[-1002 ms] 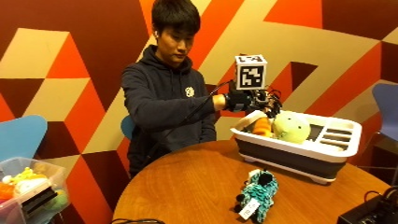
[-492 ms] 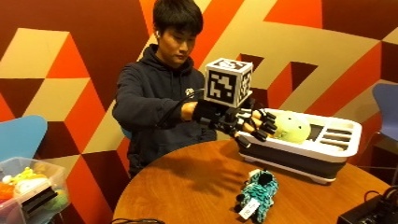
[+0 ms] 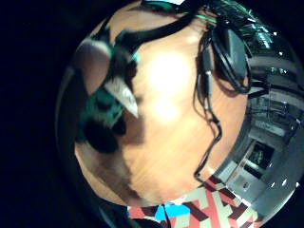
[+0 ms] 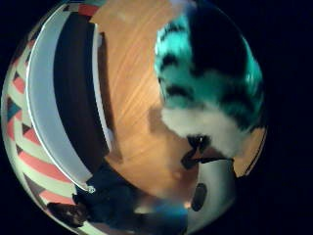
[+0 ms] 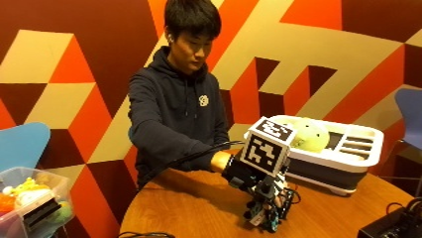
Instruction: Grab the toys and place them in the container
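- Reaching down over the round wooden tabletop (image 5: 184,203), the gloved right hand (image 5: 254,186) sat directly on top of the teal-and-black striped plush toy (image 5: 270,215) in the outside view. The grip pointed downward at the toy, which stood on the tabletop in front of the container. Whether the fingers had closed round it could not be told from this angle.
- Behind the hand, the white container (image 5: 342,161) with its dark base rested on the far side of the tabletop, and a pale green round toy (image 5: 310,136) lay inside it. A clear bin of toys (image 5: 33,198) stood off to the side beside a blue chair (image 5: 20,146). A black device (image 5: 392,228) sat at the tabletop's near edge.
- In the little finger side palm view, the striped plush toy (image 3: 102,111) appeared blurred against the wood, close beneath the palm. Black cables (image 3: 213,85) trailed across the tabletop (image 3: 171,137) toward a dark device at its edge.
- In the thumb side palm view, the toy's teal, black and white fur (image 4: 210,83) filled much of the picture, very near the palm. The container (image 4: 54,112) stood just beside it on the tabletop (image 4: 132,98). No fingers showed around the toy here, so the grip's state stayed unclear.
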`<state>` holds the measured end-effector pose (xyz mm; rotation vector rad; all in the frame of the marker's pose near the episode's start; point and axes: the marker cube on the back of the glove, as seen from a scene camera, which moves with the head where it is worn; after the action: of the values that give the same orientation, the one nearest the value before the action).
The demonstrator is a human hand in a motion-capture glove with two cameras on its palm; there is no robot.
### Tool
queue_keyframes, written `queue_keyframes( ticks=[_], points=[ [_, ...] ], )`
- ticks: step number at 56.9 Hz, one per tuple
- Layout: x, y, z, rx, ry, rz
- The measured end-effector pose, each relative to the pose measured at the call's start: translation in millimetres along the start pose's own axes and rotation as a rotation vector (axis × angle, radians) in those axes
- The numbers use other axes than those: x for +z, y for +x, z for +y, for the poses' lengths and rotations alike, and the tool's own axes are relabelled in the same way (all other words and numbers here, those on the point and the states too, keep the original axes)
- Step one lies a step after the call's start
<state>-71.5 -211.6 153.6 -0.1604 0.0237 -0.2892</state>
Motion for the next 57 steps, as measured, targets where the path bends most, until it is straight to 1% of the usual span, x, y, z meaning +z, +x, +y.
queue_keyframes(
  ticks=[11, 30, 40, 57],
  points=[
    [-29.5, -10.6, 18.6, -0.031, 0.055, -0.035],
    [-74.8, -10.2, 61.5, -0.004, 0.02, -0.06],
    [-72.6, -4.2, 64.5, 0.0, -0.001, -0.043],
    [-54.1, -18.2, 55.1, -0.075, -0.015, -0.038]
  ],
)
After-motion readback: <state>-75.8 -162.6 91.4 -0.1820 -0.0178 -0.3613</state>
